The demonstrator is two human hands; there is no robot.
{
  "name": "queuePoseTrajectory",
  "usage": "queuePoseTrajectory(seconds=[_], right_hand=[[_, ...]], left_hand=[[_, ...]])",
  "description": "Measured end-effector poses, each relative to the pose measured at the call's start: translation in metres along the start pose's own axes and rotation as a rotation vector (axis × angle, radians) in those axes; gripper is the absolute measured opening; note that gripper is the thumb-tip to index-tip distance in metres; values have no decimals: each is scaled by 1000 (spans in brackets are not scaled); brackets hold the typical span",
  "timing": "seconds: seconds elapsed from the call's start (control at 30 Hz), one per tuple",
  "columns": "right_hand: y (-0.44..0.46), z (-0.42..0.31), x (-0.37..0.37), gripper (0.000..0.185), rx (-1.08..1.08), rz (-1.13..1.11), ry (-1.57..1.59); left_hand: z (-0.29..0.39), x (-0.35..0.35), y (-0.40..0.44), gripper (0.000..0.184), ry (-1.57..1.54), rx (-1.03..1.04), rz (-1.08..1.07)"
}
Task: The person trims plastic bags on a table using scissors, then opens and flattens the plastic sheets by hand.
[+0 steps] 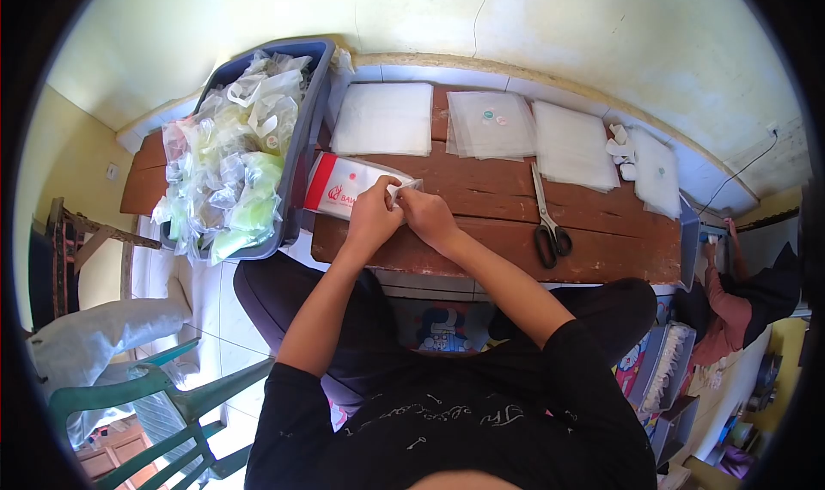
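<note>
A red and white printed plastic packet [335, 188] lies on the brown wooden table [481, 241], its right end under my hands. My left hand [375, 215] and my right hand [427, 219] meet over that end, fingers closed. Between them shows a small whitish piece; its exact shape is partly hidden by the fingers. Black-handled scissors [546, 219] lie to the right, blades pointing away from me. Behind my hands is a stack of clear plastic sheets [384, 119], with another stack bearing small round stickers [490, 133] beside it.
A grey bin [318, 86] heaped with plastic bags [232, 164] stands at the left. More sheet stacks [574, 142] and crumpled white scraps [620, 146] lie at the back right. A green chair [180, 404] is at lower left. Another person [726, 310] is at far right.
</note>
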State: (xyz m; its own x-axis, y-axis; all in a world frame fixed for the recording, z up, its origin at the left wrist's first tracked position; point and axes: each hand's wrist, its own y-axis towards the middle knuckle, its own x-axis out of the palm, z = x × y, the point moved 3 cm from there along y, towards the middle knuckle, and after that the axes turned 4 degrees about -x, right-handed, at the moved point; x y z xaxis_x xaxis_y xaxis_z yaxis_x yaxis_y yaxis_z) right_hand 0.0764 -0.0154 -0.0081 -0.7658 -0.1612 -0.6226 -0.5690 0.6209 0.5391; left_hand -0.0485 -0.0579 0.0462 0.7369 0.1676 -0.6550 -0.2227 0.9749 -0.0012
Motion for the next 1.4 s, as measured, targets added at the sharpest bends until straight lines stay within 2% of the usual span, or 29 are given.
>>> queuePoseTrajectory(seconds=[0.53, 0.87, 1.03, 1.07, 1.13, 1.17, 1.23, 1.27, 1.33, 1.4], right_hand=[[-4, -11, 0, 12, -1, -69, -233], [-6, -20, -17, 10, 92, -111, -75], [-13, -6, -22, 17, 294, -218, 150], [-16, -2, -20, 17, 294, -216, 148], [-21, 7, -17, 17, 375, -103, 415], [-21, 6, -15, 17, 373, -102, 414], [-24, 10, -9, 26, 632, 142, 686], [-22, 6, -9, 26, 633, 143, 686], [-24, 3, -8, 35, 971, 177, 809], [-22, 3, -5, 30, 1001, 153, 848]], left_hand=[[2, -2, -1, 33, 4, -19, -4], [2, 1, -2, 35, 16, -6, -14], [-4, 4, -1, 36, -1, 30, -5], [-3, 4, -1, 36, 6, 42, -2], [-3, 5, -2, 36, 8, 50, -10], [-2, 5, -2, 37, 10, 56, -17], [-3, 5, -2, 36, 10, 54, -17], [-4, 6, -2, 36, 11, 53, -19], [-5, 7, -1, 37, 15, 54, -21], [-5, 6, -1, 37, 21, 53, -20]])
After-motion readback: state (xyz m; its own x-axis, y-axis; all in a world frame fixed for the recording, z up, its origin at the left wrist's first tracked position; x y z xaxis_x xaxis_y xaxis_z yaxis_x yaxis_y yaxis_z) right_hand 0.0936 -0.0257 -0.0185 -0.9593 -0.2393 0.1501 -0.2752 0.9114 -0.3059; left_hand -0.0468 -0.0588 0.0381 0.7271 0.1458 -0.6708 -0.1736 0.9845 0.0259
